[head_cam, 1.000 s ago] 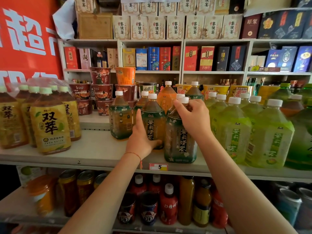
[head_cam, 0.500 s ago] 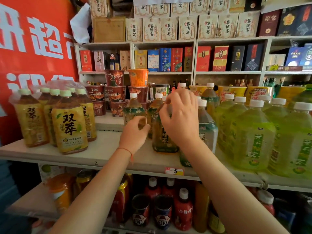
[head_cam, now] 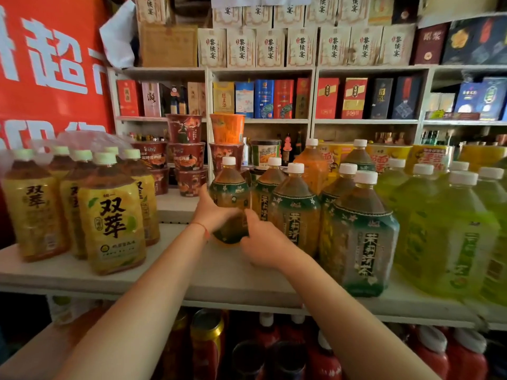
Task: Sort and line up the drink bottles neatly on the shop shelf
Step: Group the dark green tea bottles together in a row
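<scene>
A brown tea bottle (head_cam: 230, 193) with a green label and white cap stands at the left end of a row of like bottles on the white shelf (head_cam: 225, 281). My left hand (head_cam: 212, 212) grips its left side. My right hand (head_cam: 264, 244) presses against its lower right side. Beside it stand more green-label tea bottles (head_cam: 295, 212), and a large one (head_cam: 362, 237) sits at the shelf front. Pale green tea bottles (head_cam: 444, 231) fill the right end. A shrink-wrapped pack of yellow-label bottles (head_cam: 112, 218) stands on the left.
Stacked instant noodle cups (head_cam: 186, 154) stand behind the bottles. An orange juice bottle (head_cam: 312, 165) stands in the back row. Boxed liquor fills the far shelves. The lower shelf holds cans (head_cam: 207, 344) and red bottles (head_cam: 433, 355). A red banner (head_cam: 52, 64) hangs on the left.
My right hand came down from the bottle caps to the lower side of the leftmost tea bottle. My left hand now wraps that bottle's left side. The view moved closer.
</scene>
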Available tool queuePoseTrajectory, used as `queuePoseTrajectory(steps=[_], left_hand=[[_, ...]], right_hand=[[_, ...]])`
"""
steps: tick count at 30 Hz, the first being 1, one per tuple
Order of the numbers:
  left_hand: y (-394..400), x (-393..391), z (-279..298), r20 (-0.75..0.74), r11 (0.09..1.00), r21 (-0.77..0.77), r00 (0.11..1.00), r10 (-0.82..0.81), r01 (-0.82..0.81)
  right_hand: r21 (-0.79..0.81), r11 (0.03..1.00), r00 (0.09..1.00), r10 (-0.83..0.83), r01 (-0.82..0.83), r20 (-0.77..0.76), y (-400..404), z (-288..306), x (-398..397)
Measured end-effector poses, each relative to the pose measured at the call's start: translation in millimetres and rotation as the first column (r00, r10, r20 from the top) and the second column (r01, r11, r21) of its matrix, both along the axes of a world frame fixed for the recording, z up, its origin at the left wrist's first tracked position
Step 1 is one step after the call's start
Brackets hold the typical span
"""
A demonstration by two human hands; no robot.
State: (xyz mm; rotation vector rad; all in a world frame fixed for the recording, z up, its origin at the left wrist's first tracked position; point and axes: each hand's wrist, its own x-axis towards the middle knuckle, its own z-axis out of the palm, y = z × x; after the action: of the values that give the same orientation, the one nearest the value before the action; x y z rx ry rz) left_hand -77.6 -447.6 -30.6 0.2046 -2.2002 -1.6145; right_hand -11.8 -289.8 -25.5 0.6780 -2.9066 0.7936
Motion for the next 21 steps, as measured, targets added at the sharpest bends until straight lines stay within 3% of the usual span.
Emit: queuePoseTrajectory(steps=[7, 12, 15, 19, 21], left_hand=[[-18, 25, 10, 0.045, 0.972, -0.223, 0.997, -0.065, 0.073], [-30, 76, 2, -0.008, 0.973, -0.129, 0.981, -0.196, 0.193], [-31, 95, -2, -0.010, 0.960, -0.110, 0.965, -0.262, 0.259], [-22, 105, -5, -0.043, 0.950, -0.083, 0.951, -0.305, 0.301], [-13, 110, -5, -0.059, 0.945, -0.076, 0.944, -0.324, 0.319]], right_hand=[[-0.211, 0.977, 1.000, -0.020, 0.015, -0.023, -14, -9, -13], [-0.379, 0.925, 0.989, -0.080, 0.025, -0.129, -24, -4, -3], [-0.308, 0.948, 0.970, -0.149, 0.084, -0.194, -24, 4, 8], [-0.161, 0.976, 0.971, -0.174, 0.148, -0.164, -13, 20, 25], [-0.132, 0.972, 0.947, -0.222, 0.195, -0.234, -8, 25, 37]])
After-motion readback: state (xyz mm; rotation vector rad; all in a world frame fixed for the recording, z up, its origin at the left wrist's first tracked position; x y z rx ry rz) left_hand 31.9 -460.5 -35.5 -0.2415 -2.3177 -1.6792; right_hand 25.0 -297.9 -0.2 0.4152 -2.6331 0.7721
